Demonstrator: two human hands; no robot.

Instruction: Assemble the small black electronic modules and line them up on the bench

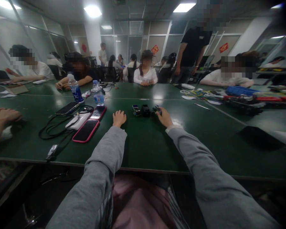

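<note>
My left hand (119, 118) lies on the green table (145, 143) with its fingers stretched forward and nothing in it. To its right stands a small module (135, 110) with a little screen on top and what looks like a circuit board below. A small black box-shaped piece (146, 110) is beside that module, in the middle of the row. At the row's right end, my right hand (165, 118) has its thumb and fingers closed around a small dark electronic piece (156, 109), partly covered by the fingers.
Left of me lie a pink-edged phone (86, 130), another phone (98, 112), a white power bank (78, 121) and black cables. Two bottles stand behind: a blue-labelled one (75, 89) and a clear one (98, 95). Tangled cables (197, 94) lie at right. Another person's hand (6, 116) rests at far left.
</note>
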